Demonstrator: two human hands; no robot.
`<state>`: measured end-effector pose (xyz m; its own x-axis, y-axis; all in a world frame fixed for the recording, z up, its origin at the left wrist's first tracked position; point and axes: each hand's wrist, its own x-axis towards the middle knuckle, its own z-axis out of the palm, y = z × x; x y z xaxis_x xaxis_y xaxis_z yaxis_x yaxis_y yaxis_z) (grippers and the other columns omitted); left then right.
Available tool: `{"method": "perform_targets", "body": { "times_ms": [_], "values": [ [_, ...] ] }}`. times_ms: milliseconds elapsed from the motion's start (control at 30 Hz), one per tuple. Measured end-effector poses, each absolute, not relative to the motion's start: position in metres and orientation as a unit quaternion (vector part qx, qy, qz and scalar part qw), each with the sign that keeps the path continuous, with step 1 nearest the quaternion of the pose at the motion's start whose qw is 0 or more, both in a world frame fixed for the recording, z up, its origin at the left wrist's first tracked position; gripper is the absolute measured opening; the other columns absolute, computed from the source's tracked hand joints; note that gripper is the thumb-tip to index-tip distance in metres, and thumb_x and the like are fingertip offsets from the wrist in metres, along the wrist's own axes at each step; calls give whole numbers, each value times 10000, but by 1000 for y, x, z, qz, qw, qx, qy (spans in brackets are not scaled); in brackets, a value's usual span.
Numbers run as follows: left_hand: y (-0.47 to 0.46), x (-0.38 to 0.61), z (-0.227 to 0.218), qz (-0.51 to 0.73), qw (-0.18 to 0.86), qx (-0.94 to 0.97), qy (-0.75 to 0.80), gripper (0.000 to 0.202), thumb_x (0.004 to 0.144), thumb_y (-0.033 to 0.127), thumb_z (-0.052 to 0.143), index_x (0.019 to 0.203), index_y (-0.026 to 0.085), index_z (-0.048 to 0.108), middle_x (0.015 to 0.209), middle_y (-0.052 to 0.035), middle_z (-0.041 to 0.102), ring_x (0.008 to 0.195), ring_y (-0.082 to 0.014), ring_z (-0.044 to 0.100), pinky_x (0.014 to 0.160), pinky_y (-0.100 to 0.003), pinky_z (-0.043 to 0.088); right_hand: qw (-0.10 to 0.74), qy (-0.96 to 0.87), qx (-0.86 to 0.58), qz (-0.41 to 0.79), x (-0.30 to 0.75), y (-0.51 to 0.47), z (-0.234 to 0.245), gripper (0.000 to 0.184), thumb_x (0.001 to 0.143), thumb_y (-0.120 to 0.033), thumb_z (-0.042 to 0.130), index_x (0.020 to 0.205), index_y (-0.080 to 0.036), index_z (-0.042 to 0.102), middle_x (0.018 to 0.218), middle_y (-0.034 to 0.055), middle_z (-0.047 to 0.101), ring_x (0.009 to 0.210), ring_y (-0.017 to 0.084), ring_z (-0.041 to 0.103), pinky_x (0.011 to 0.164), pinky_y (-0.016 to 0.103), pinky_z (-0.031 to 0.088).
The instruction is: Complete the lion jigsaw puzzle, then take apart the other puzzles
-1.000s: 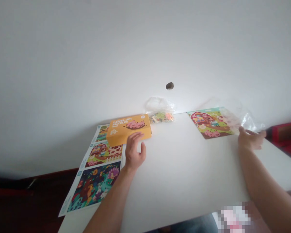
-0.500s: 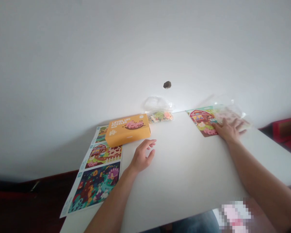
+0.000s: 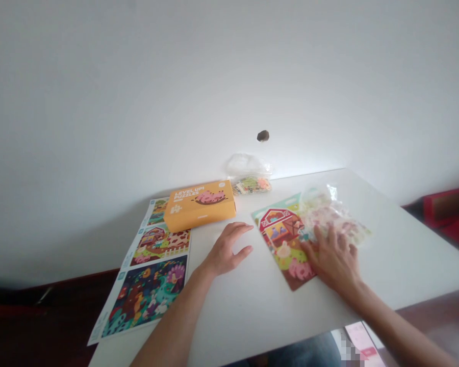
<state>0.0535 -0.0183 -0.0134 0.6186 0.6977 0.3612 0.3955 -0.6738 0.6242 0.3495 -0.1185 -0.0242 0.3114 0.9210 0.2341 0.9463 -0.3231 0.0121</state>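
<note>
The farm picture sheet (image 3: 278,235), on the table (image 3: 398,255) with a clear bag (image 3: 338,220) of pieces on it, is pinned under the right hand (image 3: 334,261), fingers (image 3: 331,239) spread flat, while the left hand (image 3: 227,251) is rested open nearby; the bag could be slid off if pressure is uneven.

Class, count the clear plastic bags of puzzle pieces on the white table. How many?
2. One bag lies far back on the table, right of the orange box. The other bag lies partly on the barn picture, touching the right hand. The box may hide more.
</note>
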Motion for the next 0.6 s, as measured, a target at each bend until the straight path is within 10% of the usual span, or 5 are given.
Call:
{"method": "perform_targets", "body": {
  "times_ms": [167,300,600],
  "values": [
    [-22,55,-8,179,219,909,306,679,762,440,745,1390,320,517,1488,-77,435,1394,-337,342,1173,-538,253,103,-690,-714,-67,277,-147,-5,570,887,-529,517,1327,-168,563,1284,234,555,1107,406,529,864,516,454],
    [-20,50,-11,168,229,902,324,626,757,461,749,1342,331,568,1478,-74,460,1395,-340,354,1181,-566,208,202,-727,-653,67,289,-115,29,383,974,-300,392,735,-180,667,718,106,628,729,236,601,738,387,475],
    [-19,55,-13,417,630,581,301,1002,618,612,800,1463,258,393,1439,-171,492,1310,-380,484,1076,-539,394,576,-493,-383,529,324,-49,52,422,843,-599,589,728,-195,627,652,36,646,513,160,554,504,293,459]
  ]
}}
